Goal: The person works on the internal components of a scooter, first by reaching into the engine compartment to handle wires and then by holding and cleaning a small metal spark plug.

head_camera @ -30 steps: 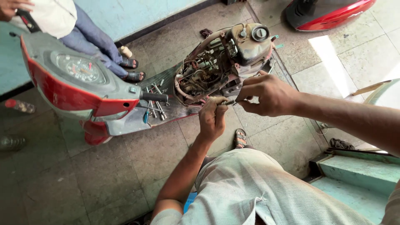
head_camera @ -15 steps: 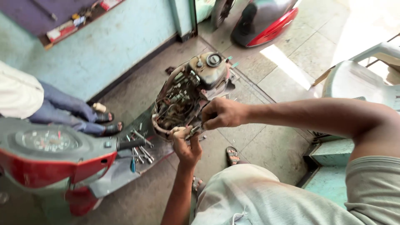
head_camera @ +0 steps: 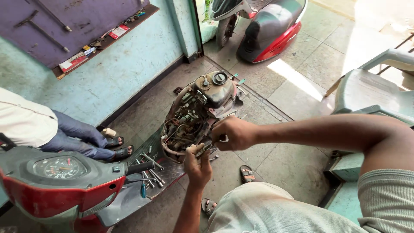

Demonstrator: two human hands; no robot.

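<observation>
While footboard (head_camera: 148, 151) holds loose tools (head_camera: 151, 172) — left hand (head_camera: 197, 163), right hand (head_camera: 235, 133) clenched on scooter frame (head_camera: 189, 125).

scooter (head_camera: 51, 190): red, grey | wall (head_camera: 129, 64): pale turquoise | chair (head_camera: 371, 92): grey

one head camera looks steeply down from above the stripped scooter (head_camera: 198, 116), near it, facing the blue wall (head_camera: 129, 64) beyond the scooter.
</observation>
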